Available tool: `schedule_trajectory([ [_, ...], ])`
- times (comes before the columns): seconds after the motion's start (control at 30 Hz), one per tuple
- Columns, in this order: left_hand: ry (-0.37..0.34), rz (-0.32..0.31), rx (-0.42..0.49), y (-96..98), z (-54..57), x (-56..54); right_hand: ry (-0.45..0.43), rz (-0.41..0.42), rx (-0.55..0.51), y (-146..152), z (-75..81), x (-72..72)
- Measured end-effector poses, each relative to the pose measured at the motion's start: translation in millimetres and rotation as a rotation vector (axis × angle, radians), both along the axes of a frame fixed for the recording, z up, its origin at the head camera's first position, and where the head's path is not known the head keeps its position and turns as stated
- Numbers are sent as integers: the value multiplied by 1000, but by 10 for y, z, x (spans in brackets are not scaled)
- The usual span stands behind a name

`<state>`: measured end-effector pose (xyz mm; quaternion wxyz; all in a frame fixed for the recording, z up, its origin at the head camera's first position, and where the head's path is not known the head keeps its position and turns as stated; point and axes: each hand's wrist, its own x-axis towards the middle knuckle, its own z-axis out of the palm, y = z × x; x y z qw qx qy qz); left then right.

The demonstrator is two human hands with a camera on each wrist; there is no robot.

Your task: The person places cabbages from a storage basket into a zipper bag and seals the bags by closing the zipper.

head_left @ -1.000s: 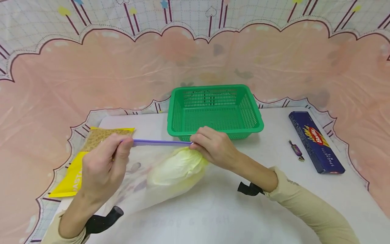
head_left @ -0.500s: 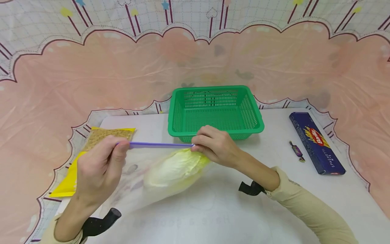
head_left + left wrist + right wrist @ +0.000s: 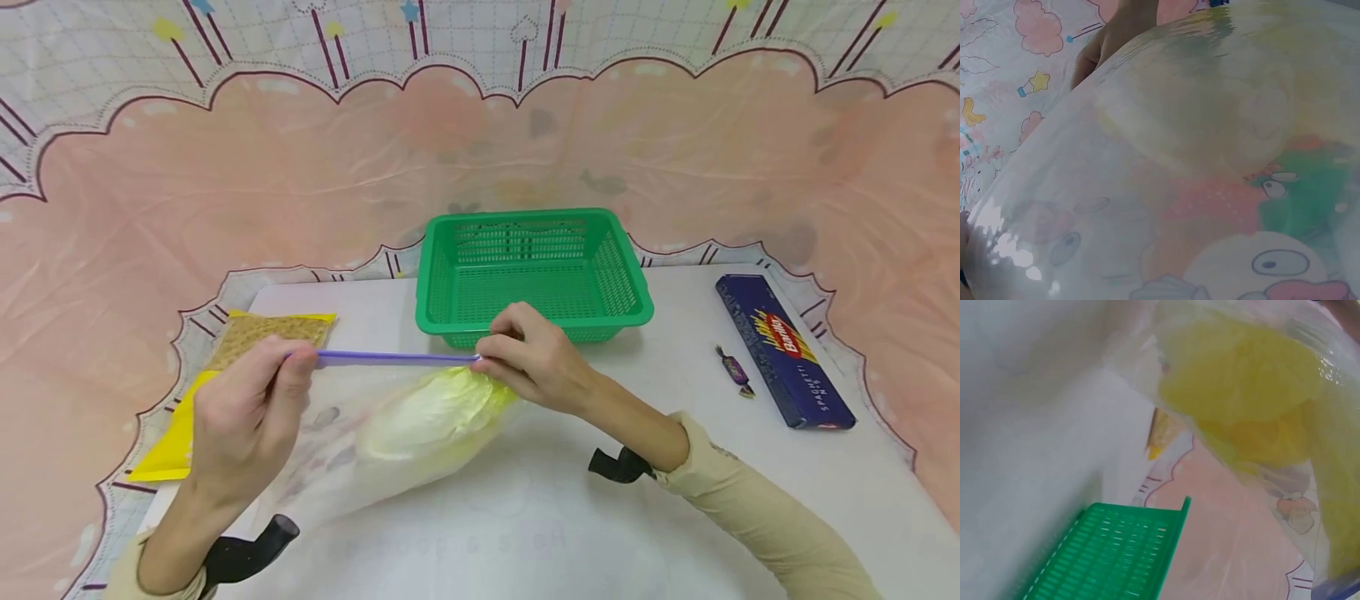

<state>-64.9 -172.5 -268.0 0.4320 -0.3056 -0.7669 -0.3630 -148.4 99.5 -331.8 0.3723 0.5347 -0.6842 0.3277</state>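
Observation:
Between my hands hangs a clear zip bag (image 3: 315,479) with a purple zip strip (image 3: 397,359) along its top, stretched nearly level. Inside it lies a pale yellow-green napa cabbage (image 3: 423,421), close to the right end. My left hand (image 3: 243,417) pinches the strip's left end between thumb and bent forefinger. At the other end my right hand (image 3: 542,358) pinches the strip just above the cabbage's leafy tip. The bag fills most of the left wrist view, where my right hand (image 3: 1113,44) shows beyond it. Yellow leaves (image 3: 1241,381) press against the plastic in the right wrist view.
Behind the bag stands a green plastic basket (image 3: 423,283). A yellow pasta packet (image 3: 168,442) lies at the left, partly behind my left hand. At the right are a blue spaghetti box (image 3: 783,354) and a wrapped candy (image 3: 735,371) on the white table (image 3: 675,533).
My left hand has shifted slightly left and down, and the strip's left end has dropped a little. The forefinger knuckle of my right hand has risen; both hands keep hold of the strip.

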Motion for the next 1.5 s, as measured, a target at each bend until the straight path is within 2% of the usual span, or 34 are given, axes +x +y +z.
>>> schedule_trajectory([
  [0.17, -16, 18, 12, -11, 0, -10, -33, 27, -47, -19, 4, 10],
  [0.3, -40, 26, 5, -16, -2, -17, -65, 12, -59, -27, 3, 31],
  [0.5, -60, 24, 5, -7, 1, -20, -91, -101, -57, -31, 37, 84],
  [0.7, -51, 3, 10, 15, 9, -43, -103, -225, -48, -32, 66, 147],
  [0.9, -65, 4, 21, 11, 19, -42, -162, -245, -45, -36, 85, 198],
  [1.2, -58, 3, 33, 42, 17, -68, -112, -299, 1, -42, 80, 193],
  [1.3, -58, 18, 33, 37, 17, -81, -128, -289, 50, -34, 88, 202],
  [1.5, -60, 41, 22, 12, 15, -105, -141, -158, 52, -7, 93, 171],
])
